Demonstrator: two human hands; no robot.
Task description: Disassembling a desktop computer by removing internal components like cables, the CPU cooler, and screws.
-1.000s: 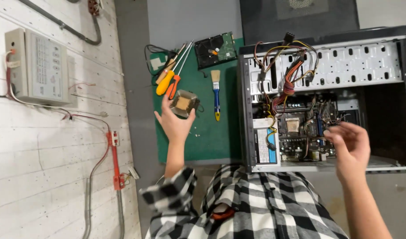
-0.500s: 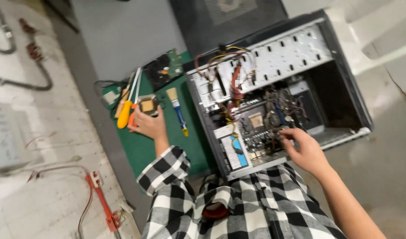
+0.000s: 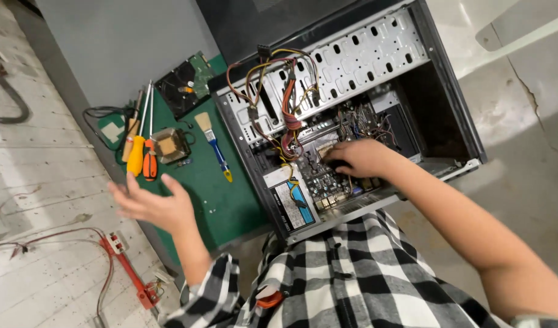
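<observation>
Inside the open computer case [image 3: 364, 91], the right hand [image 3: 358, 159] lay on the motherboard [image 3: 327, 176], fingers curled, maybe pinching something small; I could not tell. The left hand [image 3: 151, 203] hung wide open and empty. Slow, gentle fingers suited those thin wires [image 3: 285, 97].

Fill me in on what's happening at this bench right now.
A person in a checked shirt is working on an open computer case lying on its side. Their right hand reaches inside, resting on the motherboard below a bundle of coloured cables. Their left hand is open and empty, held over the green mat. On the mat lie screwdrivers, a small cooler, a brush and a hard drive.
</observation>
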